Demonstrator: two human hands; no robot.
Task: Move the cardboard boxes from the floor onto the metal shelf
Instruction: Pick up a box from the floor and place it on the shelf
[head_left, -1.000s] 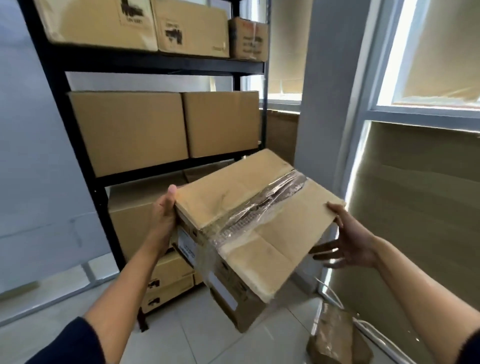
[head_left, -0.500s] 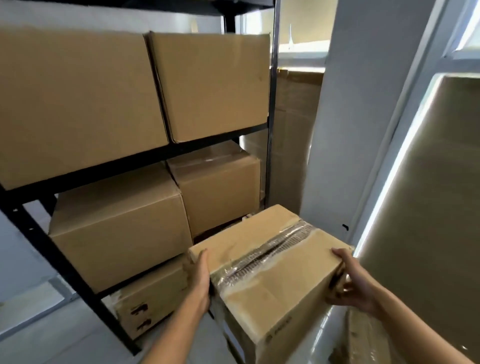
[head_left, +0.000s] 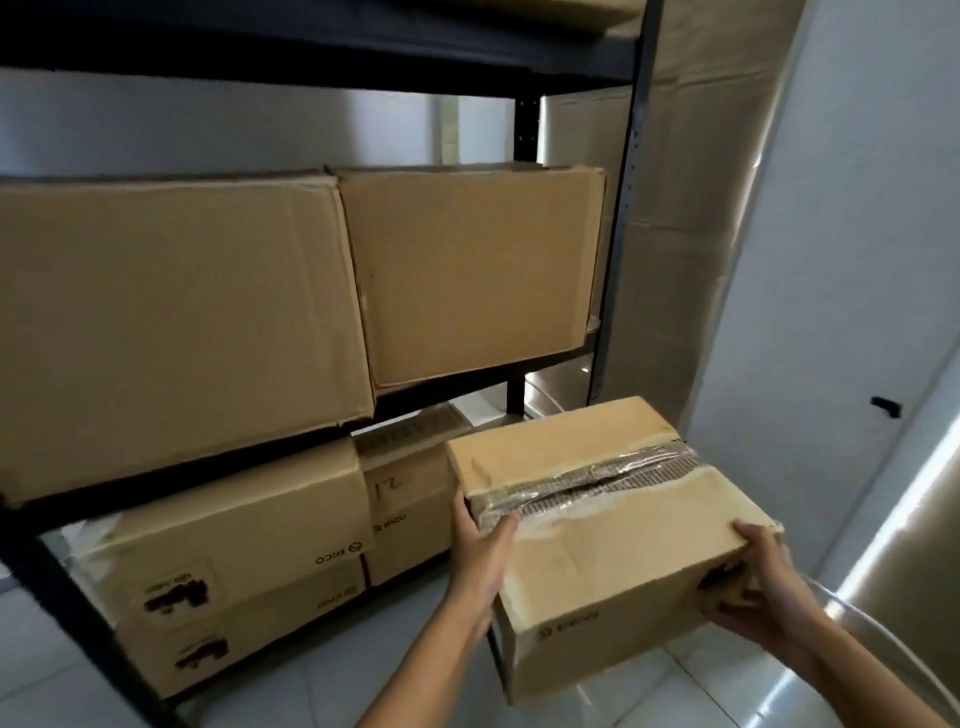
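I hold the taped cardboard box (head_left: 613, 525) between both hands, left hand (head_left: 480, 540) and right hand (head_left: 753, 587) gripping opposite ends, low and just right-front of the metal shelf (head_left: 618, 218), whose open gap lies ahead-left.

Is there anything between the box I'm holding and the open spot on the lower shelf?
Nothing visible blocks it. The taped box, held by the left hand and right hand, is right of the numbered box; the gap behind it under the black shelf beam looks open, though narrow.
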